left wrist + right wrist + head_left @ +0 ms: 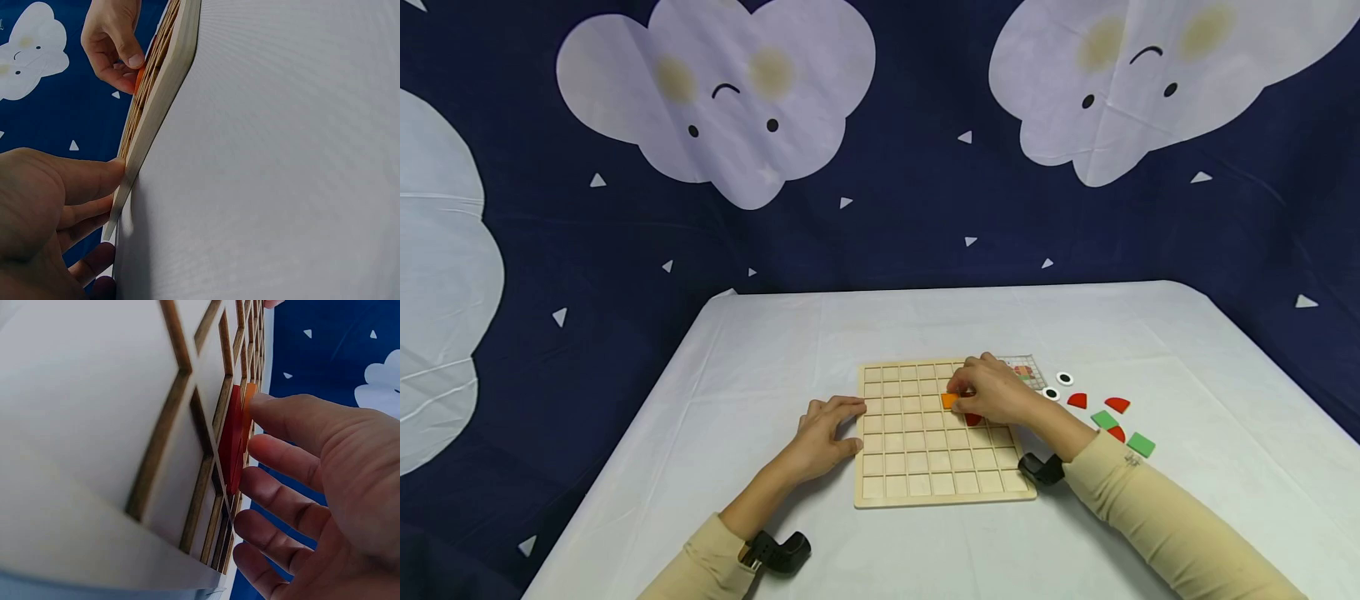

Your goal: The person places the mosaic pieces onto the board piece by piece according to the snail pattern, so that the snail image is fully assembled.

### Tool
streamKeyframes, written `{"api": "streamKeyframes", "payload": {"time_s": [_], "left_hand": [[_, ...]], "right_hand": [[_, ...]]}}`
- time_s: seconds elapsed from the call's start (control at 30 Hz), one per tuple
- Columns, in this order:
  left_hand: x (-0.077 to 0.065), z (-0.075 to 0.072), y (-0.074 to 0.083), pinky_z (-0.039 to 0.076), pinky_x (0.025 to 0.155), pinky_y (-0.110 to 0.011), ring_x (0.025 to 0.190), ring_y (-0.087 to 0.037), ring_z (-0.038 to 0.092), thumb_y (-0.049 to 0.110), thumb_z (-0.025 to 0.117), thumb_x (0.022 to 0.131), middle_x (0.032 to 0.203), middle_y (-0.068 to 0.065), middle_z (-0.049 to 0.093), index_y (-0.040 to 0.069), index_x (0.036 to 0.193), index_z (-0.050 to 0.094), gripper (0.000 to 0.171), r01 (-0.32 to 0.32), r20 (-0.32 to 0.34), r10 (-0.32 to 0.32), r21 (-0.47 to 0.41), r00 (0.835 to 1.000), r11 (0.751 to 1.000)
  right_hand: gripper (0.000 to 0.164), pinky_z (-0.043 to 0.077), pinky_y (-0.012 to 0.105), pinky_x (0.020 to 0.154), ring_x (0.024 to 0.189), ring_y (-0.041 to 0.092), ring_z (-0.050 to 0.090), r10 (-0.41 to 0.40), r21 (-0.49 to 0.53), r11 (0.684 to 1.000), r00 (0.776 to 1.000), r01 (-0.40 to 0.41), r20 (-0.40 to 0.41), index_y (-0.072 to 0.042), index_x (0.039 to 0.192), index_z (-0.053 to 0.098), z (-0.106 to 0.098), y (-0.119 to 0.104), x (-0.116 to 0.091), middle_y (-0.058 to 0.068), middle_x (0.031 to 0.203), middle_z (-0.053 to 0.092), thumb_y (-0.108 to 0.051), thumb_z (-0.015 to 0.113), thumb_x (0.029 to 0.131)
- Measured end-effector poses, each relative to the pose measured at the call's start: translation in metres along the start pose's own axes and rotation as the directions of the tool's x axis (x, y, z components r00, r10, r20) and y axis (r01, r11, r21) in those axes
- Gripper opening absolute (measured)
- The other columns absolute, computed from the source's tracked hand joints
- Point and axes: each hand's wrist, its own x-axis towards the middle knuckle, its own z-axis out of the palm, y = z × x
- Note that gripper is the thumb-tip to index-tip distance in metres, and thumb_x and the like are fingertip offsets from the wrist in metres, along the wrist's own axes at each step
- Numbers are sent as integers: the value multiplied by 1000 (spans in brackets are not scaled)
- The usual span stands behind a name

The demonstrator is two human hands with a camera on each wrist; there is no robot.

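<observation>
A square wooden grid board (917,458) lies on the table. My right hand (996,392) is over its upper right part, with thumb and index finger pinching an orange square tile (950,402) at one of the cells. Right beside that tile, a red piece (973,419) sits in the grid, partly hidden by the hand; the right wrist view shows the red piece (231,444) next to the orange tile (248,412). At the board's left edge, my left hand (820,440) touches the rim with thumb and fingertips, its fingers loosely extended.
Right of the board lie red quarter-round pieces (1117,405), green tiles (1141,444) and two white discs with black centres (1064,378). A pattern card (1036,371) shows behind the right hand. A dark curtain with clouds (917,167) hangs behind the white-covered table (775,333).
</observation>
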Motion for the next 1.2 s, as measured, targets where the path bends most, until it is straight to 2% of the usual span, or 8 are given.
{"api": "streamKeyframes", "payload": {"time_s": [0.43, 0.63, 0.83, 0.93, 1.2], "left_hand": [[0, 1, 0, 26, 88, -39, 109, -19, 37, 11, 70, 82, 137, 1, 51, 7, 128, 57, 48, 6, -6, -6, -1, 1000, 1000], [-1, 0, -1, 27, 88, -39, 109, -19, 37, 13, 70, 83, 138, 2, 50, 8, 129, 57, 48, 6, 4, -6, -5, 1000, 1000], [0, -1, 0, 26, 88, -39, 110, -18, 37, 14, 70, 82, 138, 2, 50, 9, 128, 58, 48, 14, 0, -14, -8, 1000, 1000], [0, -1, -1, 26, 88, -39, 110, -19, 37, 14, 70, 82, 138, 2, 50, 9, 129, 57, 48, 12, 1, -12, -9, 1000, 1000], [0, 0, -1, 27, 88, -41, 111, -21, 37, 12, 69, 83, 138, -1, 50, 6, 129, 57, 48, -13, 2, 13, 2, 1000, 1000]], "right_hand": [[19, 33, 29, 72, 80, 14, 43, -3, 1, 1000, 1000, 3, -29, -18, 95, 72, 0, 0, 0, -3, 89, 61, -29, 75, 79], [27, 33, 33, 74, 85, 18, 45, 43, 44, 998, 997, -41, -56, -14, 103, 72, -16, 2, -8, 1, 96, 63, -28, 72, 80], [29, 35, 35, 77, 89, 23, 47, 50, 59, 997, 991, -43, -123, -9, 107, 70, -42, 16, -35, 7, 98, 64, -25, 71, 82], [30, 35, 34, 77, 92, 24, 47, 106, 66, 993, 986, -99, -127, -9, 108, 70, -52, 22, -53, 7, 101, 64, -24, 71, 82], [31, 38, 35, 76, 95, 20, 45, 187, 10, 982, 975, -187, -120, -12, 107, 70, -60, 42, -102, 4, 103, 64, -26, 72, 80]]}}
